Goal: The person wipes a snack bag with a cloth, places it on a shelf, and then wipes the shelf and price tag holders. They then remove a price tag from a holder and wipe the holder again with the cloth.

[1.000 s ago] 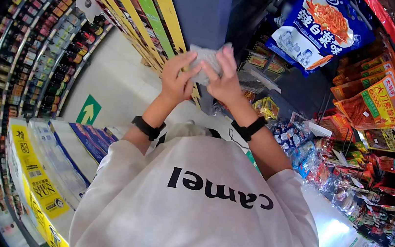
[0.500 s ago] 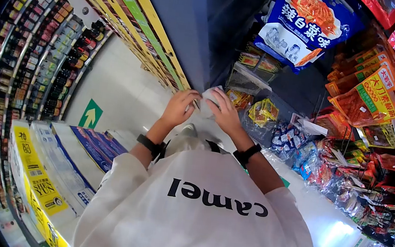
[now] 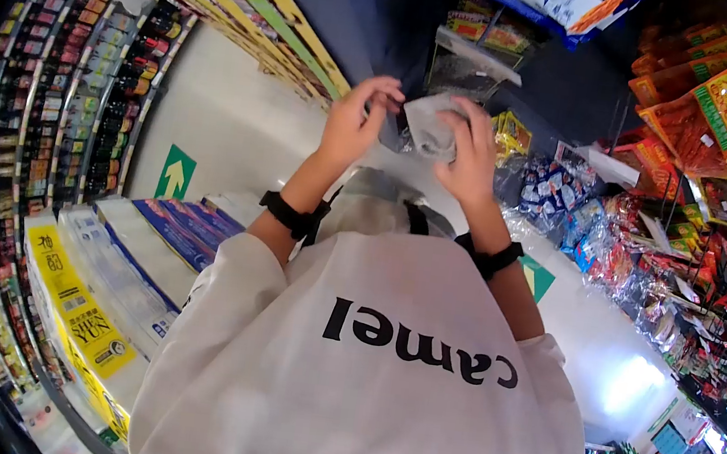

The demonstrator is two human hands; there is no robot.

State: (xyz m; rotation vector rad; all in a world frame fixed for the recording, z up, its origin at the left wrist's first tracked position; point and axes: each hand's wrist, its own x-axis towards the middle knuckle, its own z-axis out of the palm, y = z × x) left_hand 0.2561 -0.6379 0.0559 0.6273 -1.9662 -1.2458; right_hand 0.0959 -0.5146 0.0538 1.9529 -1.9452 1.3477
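My right hand (image 3: pixel 471 149) is closed on a crumpled, whitish-grey piece that looks like a cloth or tissue (image 3: pixel 426 124); its exact kind is not clear. My left hand (image 3: pixel 360 118) is raised just left of it, fingers bent and apart from the thumb, with nothing visible in them. A small gap separates the left fingers from the whitish piece. Both hands are in front of a dark upright panel (image 3: pixel 318 4), beside the yellow-edged shelf (image 3: pixel 311 62). Black bands circle both wrists.
Hanging snack packets (image 3: pixel 713 116) crowd the right side, with a blue packet (image 3: pixel 546 0) above. Small bagged goods (image 3: pixel 558 192) lie below them. Stacked tissue packs (image 3: pixel 90 311) stand at lower left, and bottle shelves (image 3: pixel 80 92) line the far left.
Both hands have moved farther forward and apart from each other. The left fingers have loosened, and the whitish piece now shows more fully in the right hand. The view has shifted.
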